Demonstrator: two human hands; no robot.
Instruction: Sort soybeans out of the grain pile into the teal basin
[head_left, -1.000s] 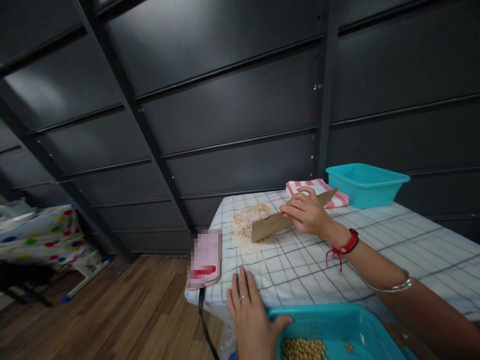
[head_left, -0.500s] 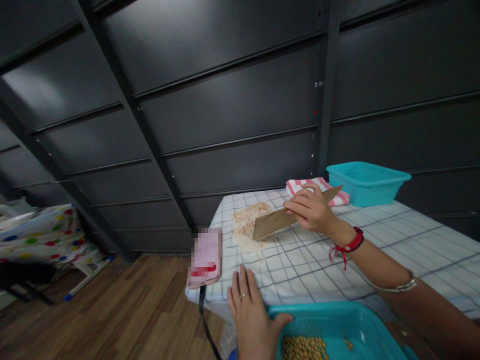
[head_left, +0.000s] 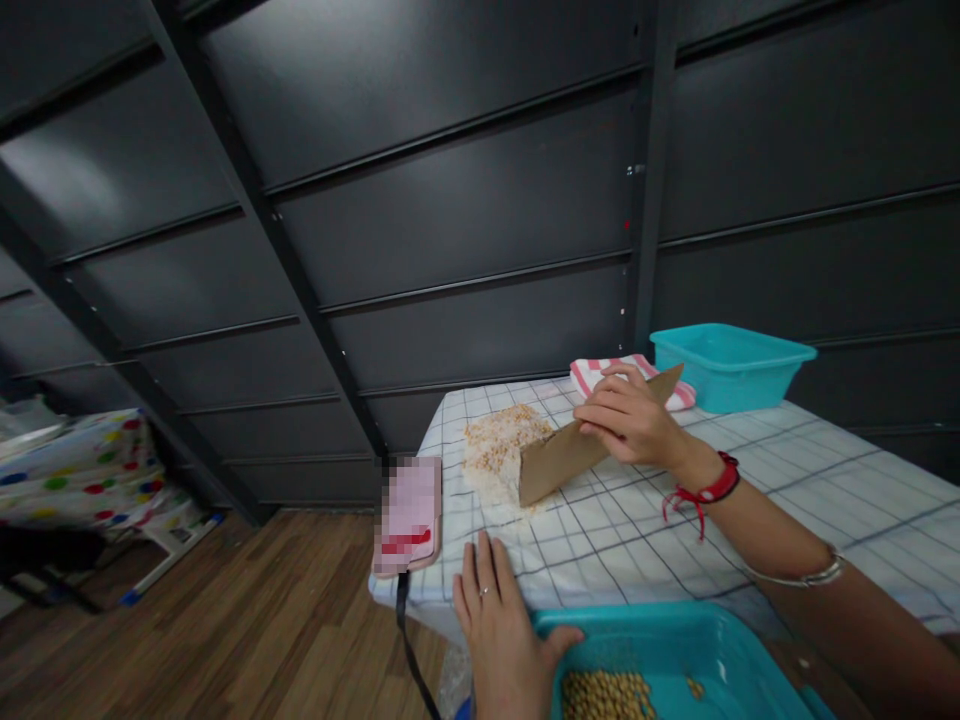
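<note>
My right hand (head_left: 630, 418) is closed on a piece of brown cardboard (head_left: 559, 465), held slanted on edge over the table. The cardboard's left end touches a spread pile of white rice-like grains mixed with yellow-orange kernels (head_left: 499, 440). My left hand (head_left: 501, 625) lies with its fingers stretched out on the tablecloth at the near edge. Its thumb rests over the left rim of a turquoise plastic basin (head_left: 675, 615). Round, yellowish beans (head_left: 607, 694) lie in that basin, a few of them apart on the right. The basin's lower part is cut off by the frame.
A second turquoise basin (head_left: 731, 370) stands at the back right, beside a folded red-and-white striped towel (head_left: 589, 372). On the left edge of the checked tablecloth (head_left: 750, 480) lies a pink, partly blurred phone-like object (head_left: 412, 510) with a black strap. Dark panelled wall rises behind.
The cardboard's left end has moved slightly right and nearer to me, and more of its flat face shows. My right hand has shifted slightly right with it. My left hand stays in place.
</note>
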